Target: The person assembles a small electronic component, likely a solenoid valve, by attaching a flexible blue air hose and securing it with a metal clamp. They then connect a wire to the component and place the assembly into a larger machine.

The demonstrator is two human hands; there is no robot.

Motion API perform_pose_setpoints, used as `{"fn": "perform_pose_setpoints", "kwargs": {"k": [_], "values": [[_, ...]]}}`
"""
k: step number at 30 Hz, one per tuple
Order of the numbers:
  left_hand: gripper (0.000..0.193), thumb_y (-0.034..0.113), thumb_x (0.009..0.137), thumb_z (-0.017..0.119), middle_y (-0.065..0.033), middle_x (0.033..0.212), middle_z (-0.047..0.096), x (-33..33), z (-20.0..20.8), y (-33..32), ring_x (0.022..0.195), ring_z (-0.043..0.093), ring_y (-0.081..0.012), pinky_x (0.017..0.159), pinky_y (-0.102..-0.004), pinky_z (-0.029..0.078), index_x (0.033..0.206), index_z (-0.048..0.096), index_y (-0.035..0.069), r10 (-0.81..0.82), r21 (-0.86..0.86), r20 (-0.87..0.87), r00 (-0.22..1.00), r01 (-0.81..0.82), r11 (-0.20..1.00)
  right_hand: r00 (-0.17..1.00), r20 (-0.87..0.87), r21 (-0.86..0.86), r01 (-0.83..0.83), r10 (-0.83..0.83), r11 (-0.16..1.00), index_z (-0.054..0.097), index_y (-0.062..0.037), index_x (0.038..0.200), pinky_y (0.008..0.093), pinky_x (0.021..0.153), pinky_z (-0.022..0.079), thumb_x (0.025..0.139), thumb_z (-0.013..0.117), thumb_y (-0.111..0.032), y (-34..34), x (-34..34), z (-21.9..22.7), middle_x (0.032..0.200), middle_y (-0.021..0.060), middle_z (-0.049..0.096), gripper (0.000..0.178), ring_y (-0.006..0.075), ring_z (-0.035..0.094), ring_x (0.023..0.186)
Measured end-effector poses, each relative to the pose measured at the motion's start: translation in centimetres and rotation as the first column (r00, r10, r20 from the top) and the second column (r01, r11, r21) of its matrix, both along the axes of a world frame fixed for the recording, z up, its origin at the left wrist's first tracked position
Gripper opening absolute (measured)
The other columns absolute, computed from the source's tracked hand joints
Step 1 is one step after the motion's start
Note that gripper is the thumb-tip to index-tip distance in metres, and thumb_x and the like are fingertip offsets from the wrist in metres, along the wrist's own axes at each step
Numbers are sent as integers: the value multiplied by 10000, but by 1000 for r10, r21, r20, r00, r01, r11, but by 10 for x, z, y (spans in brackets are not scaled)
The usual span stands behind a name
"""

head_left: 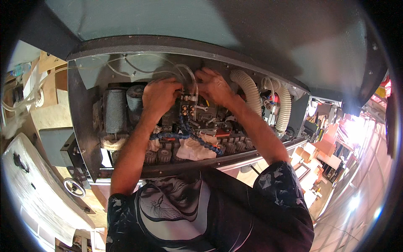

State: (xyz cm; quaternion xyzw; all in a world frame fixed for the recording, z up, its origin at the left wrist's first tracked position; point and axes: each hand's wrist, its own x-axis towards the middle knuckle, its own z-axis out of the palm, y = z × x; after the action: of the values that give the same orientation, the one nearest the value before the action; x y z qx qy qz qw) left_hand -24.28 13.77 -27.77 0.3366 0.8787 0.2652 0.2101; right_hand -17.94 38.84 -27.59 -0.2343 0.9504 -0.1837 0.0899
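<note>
Both my hands reach into an open machine housing, one on each side of a bundle of clear thin tubes. My left hand is closed, its fingertips curled in at the tubes' left side. What it grips is hidden. On the right side of the bundle my right hand has its fingers bent and pressed together; what lies in them cannot be made out. Just below sits a valve block with brass fittings. Blue segmented hoses run from it. A small wrench lies beside the block, near my right hand.
A white cloth lies over a row of ridged rollers. Grey cylinders stand at left; ribbed hoses rise at right. The raised cover overhangs the housing. A handwheel sits outside at left.
</note>
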Motion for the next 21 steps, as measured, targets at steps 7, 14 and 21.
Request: {"fn": "perform_pose_setpoints", "kwargs": {"k": [7, 14, 21], "values": [[201, 237, 908, 771, -12, 1037, 746, 2, -11, -1, 988, 737, -296, 840, -451, 598, 1107, 797, 214, -17, 24, -79, 997, 19, 1000, 970, 243, -83, 7, 13, 996, 802, -251, 1236, 518, 1133, 493, 888, 754, -85, 6, -3, -10, 1390, 112, 617, 389, 394, 566, 1328], [167, 222, 878, 780, 5, 989, 730, 2, -12, -1, 937, 727, -271, 838, -433, 587, 1041, 804, 202, 11, 65, -62, 998, -7, 998, 712, 693, -197, 337, -112, 920, 819, -151, 1203, 434, 1022, 553, 927, 747, -49, 12, -31, 15, 1137, 131, 757, 302, 278, 716, 1094], [158, 228, 883, 782, 8, 966, 736, 3, -11, 0, 935, 730, -274, 831, -422, 600, 1037, 815, 234, 18, 119, -92, 996, -7, 993, 784, 592, -246, 399, -189, 883, 818, -77, 1126, 387, 865, 584, 908, 791, -75, 7, -17, 17, 1042, 111, 773, 219, 221, 736, 957]]}}
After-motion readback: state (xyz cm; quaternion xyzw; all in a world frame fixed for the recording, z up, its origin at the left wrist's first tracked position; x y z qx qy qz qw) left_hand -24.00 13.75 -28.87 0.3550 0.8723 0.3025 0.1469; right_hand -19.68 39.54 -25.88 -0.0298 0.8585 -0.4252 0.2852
